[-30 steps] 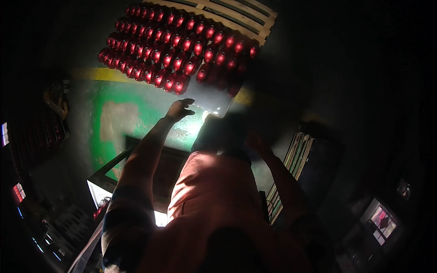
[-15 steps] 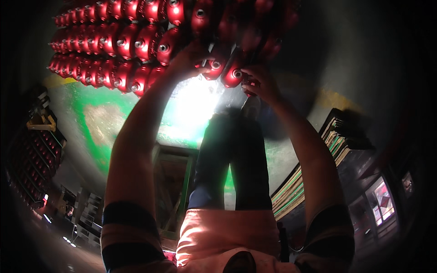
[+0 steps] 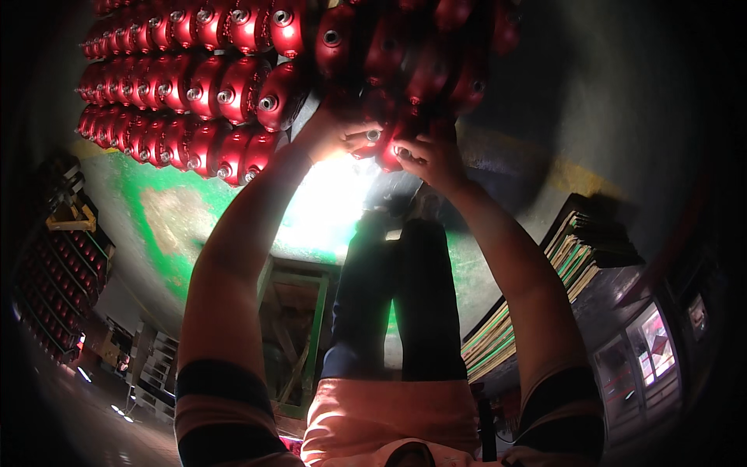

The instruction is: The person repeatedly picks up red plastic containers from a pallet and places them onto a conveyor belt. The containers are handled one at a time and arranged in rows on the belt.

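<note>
Red, glossy, rounded canisters, each with a short silver fitting, hang in tiers at the top of the head view. My left hand (image 3: 336,134) reaches up to a canister (image 3: 377,109) at the near end, with fingers curled by its silver fitting (image 3: 373,136). Close on its right, my right hand (image 3: 436,159) grips the neighbouring canister (image 3: 391,162), thumb and fingers around the fitting (image 3: 402,153). Shadow hides parts of both hands and the far sides of these canisters.
Further rows of red canisters (image 3: 187,86) stretch away to the left. A stack of flat sheets (image 3: 545,280) lies at the right. A green-edged wooden frame (image 3: 320,327) stands near my legs, and a rack of red pieces (image 3: 58,280) is at far left. Bright glare covers the floor (image 3: 327,202).
My right hand has shifted left, onto the canister's fitting. My left hand's fingers have come closer to the fitting beside them. The canisters sit slightly lower in view.
</note>
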`<state>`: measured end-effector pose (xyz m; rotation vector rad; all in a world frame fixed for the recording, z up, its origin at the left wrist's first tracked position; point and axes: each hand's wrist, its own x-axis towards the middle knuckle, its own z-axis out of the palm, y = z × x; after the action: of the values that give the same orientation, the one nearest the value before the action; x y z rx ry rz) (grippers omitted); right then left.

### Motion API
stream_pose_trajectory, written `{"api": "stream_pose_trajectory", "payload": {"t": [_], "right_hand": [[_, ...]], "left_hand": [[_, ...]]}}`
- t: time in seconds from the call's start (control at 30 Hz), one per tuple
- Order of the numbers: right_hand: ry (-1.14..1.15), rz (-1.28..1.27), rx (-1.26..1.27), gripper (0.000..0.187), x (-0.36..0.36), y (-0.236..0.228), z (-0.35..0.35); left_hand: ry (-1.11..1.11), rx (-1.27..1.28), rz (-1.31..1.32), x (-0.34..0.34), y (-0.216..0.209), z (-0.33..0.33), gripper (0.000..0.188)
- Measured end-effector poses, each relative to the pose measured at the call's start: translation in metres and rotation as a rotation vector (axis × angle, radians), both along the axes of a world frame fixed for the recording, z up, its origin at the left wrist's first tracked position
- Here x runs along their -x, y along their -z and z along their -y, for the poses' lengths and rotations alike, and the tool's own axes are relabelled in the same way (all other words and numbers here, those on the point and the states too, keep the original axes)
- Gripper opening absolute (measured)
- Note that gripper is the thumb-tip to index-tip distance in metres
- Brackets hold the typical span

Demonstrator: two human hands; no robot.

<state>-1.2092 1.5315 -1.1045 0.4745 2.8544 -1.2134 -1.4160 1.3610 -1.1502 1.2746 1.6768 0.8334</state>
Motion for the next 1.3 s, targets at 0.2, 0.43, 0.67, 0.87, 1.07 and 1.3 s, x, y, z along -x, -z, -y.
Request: {"api": "stream_pose_trajectory", "payload": {"t": [0.2,0.43,0.67,0.87,1.07,1.3], "right_hand": [[-0.139,0.079,0.041,0.021,-0.011,-0.094,-0.013],[-0.163,0.012,0.31,0.03,-0.05,-0.292,0.007],[-0.327,0.029,0.031,0.031,-0.085,-0.452,0.043],[-0.337,-0.074,0.201,0.025,-0.113,-0.53,0.101],[-0.546,-0.144,0.109,0.023,-0.218,-0.641,0.163],[-0.798,0.148,0.359,0.022,-0.3,-0.707,0.277]], "left_hand": [[-0.455,0.143,0.743,-0.029,-0.081,0.026,0.022],[-0.281,0.026,0.0,-0.061,-0.285,0.094,0.028],[-0.468,-0.057,0.052,-0.112,-0.443,0.168,0.026],[-0.727,-0.18,-0.018,-0.209,-0.534,0.248,0.03],[-1.152,-0.266,0.165,-0.405,-0.654,0.339,0.023],[-1.744,-0.128,0.428,-0.622,-0.763,0.46,0.038]]}}
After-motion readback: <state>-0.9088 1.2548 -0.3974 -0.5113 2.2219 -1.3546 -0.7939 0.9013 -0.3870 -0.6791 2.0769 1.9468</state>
